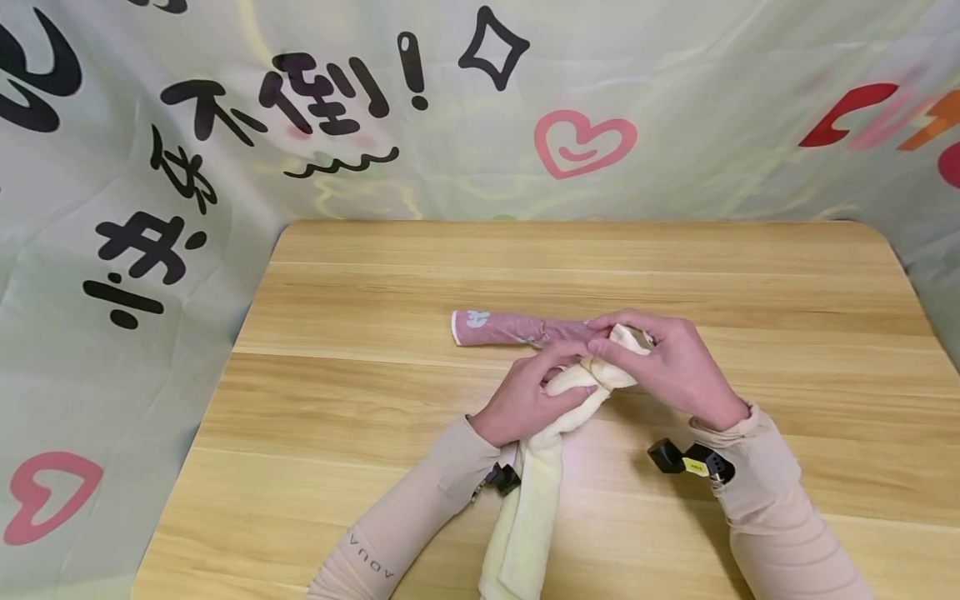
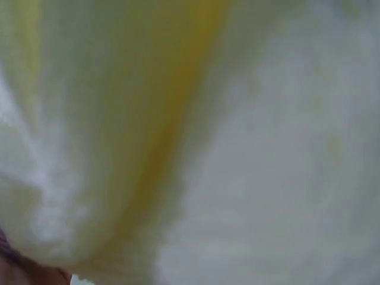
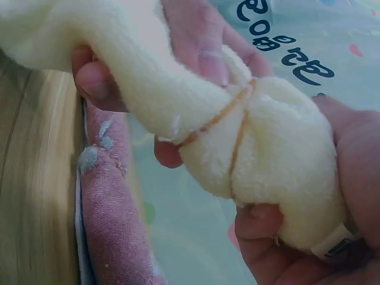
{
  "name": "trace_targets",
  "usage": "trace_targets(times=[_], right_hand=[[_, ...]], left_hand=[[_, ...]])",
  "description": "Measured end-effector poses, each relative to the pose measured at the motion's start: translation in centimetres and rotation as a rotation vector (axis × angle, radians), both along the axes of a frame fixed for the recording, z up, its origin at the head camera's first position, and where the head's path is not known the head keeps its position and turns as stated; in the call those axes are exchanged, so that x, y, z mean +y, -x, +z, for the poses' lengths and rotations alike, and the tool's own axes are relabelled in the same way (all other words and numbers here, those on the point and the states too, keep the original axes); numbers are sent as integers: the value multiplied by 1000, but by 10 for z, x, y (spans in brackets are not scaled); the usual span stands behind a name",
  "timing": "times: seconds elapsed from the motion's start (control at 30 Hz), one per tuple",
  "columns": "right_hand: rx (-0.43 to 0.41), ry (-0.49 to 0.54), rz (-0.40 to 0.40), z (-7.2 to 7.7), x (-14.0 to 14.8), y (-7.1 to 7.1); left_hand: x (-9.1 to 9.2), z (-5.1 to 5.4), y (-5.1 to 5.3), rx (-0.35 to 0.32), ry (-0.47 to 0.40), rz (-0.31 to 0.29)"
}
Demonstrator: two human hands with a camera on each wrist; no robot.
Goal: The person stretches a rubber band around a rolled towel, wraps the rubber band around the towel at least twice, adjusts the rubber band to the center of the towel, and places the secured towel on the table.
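Note:
A long cream towel (image 1: pixel 536 500), bunched into a roll, is raised above the table at its far end while its other end hangs toward me. A thin brown rubber band (image 3: pixel 239 142) circles it near the far end, its strands crossing. My left hand (image 1: pixel 521 398) grips the towel just below the band, fingers and thumb around it. With my right hand (image 1: pixel 682 367) I hold the short bunched end, where a small white label (image 3: pixel 335 242) shows. Blurred cream cloth (image 2: pixel 267 178) fills most of the left wrist view.
Behind the hands a rolled pink towel (image 1: pixel 498 329) with pale blue patterns lies across the wooden table (image 1: pixel 337 417). It is cinched around its middle. A pale printed cloth (image 1: pixel 697 100) hangs along the table's back and left sides.

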State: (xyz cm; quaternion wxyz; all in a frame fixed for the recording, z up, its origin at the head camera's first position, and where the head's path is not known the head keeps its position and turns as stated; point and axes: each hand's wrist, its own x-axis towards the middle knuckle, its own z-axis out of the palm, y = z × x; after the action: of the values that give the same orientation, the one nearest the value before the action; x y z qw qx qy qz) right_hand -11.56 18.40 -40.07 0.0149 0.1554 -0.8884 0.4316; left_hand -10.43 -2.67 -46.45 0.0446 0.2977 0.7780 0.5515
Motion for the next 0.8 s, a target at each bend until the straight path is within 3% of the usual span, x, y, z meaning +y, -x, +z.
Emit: trace_targets(times=[0.13, 0.3, 0.43, 0.8], right_hand=[[-6, -5, -40, 0, -1, 0], [-6, 42, -56, 2, -4, -1], [23, 96, -45, 2, -8, -4], [136, 234, -96, 4, -12, -8]], left_hand=[[0, 0, 0, 28, 23, 10], [-1, 0, 0, -27, 4, -6], [0, -1, -1, -35, 27, -15], [3, -3, -3, -66, 14, 68]])
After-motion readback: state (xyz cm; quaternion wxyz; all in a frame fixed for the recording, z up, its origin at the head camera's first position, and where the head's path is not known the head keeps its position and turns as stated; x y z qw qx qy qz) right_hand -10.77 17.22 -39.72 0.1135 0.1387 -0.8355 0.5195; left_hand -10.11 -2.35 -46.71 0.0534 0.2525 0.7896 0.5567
